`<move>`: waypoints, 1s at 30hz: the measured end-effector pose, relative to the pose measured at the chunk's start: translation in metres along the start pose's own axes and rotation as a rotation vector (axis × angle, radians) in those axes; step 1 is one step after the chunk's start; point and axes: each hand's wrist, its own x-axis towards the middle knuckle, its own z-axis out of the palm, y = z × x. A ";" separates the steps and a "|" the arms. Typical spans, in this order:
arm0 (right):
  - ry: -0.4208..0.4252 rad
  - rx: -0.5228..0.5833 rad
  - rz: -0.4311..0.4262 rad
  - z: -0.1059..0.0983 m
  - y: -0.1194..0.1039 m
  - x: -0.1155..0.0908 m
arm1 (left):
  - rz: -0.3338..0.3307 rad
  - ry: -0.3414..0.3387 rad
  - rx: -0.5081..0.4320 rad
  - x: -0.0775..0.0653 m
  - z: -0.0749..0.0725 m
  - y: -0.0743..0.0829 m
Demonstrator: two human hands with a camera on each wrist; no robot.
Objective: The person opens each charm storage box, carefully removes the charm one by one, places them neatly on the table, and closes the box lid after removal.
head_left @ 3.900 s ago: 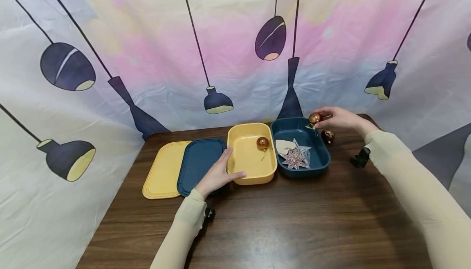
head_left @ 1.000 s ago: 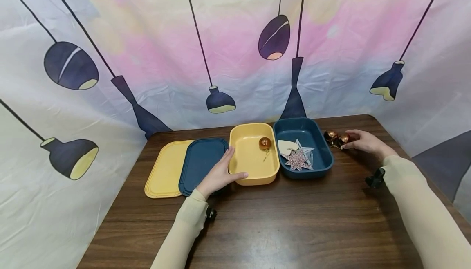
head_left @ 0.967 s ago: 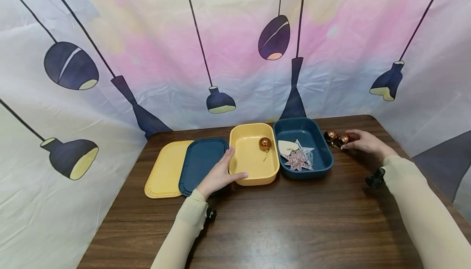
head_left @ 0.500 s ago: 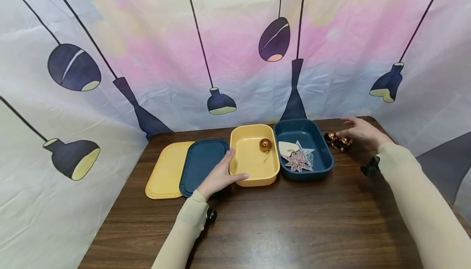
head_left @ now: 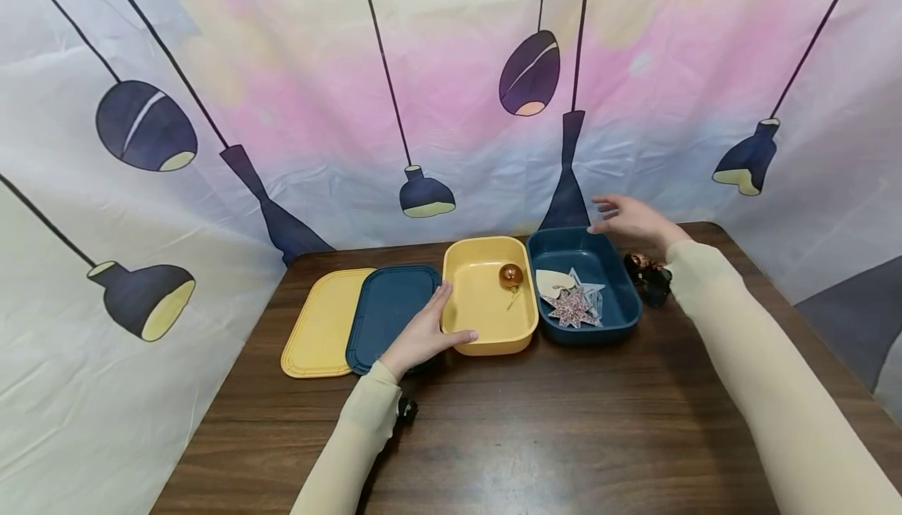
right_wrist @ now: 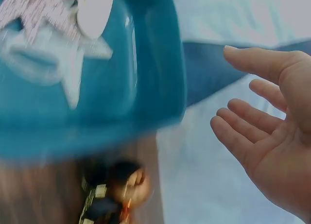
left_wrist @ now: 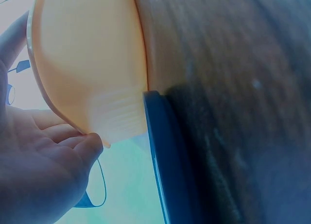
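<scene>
My left hand (head_left: 421,336) holds the yellow box (head_left: 468,347) at its near left corner. The thumb lies by the front rim, the fingers along the left side. In the yellow box lies a copper bauble (head_left: 510,275). My right hand (head_left: 634,219) hovers over the far right corner of the dark blue box (head_left: 620,325), fingers apart and holding nothing. That box contains a glittery star (head_left: 572,307), a pale star (head_left: 593,288) and a cream flat ornament (head_left: 553,282). Dark copper baubles (head_left: 638,264) sit right of it, partly shadowed by the right sleeve.
A yellow lid (head_left: 317,327) and a dark blue lid (head_left: 389,311) overlap left of the boxes. Both boxes stand side by side on the brown wooden table (head_left: 535,437). Behind rises a cloth (head_left: 310,92) printed with hanging lamps.
The right hand carried a copper bauble from the blue box to the table, released it beside the others, and has moved back left over that box. The left hand stays put.
</scene>
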 end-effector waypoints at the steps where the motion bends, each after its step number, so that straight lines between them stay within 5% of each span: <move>1: -0.001 0.002 -0.006 0.002 -0.006 0.003 | 0.002 0.001 0.001 0.000 0.000 0.000; 11: -0.026 0.069 -0.029 0.039 -0.052 0.039 | 0.011 0.000 0.009 -0.001 -0.002 0.002; 30: -0.203 0.014 -0.018 0.105 -0.098 0.062 | 0.007 -0.017 0.016 -0.001 -0.002 0.001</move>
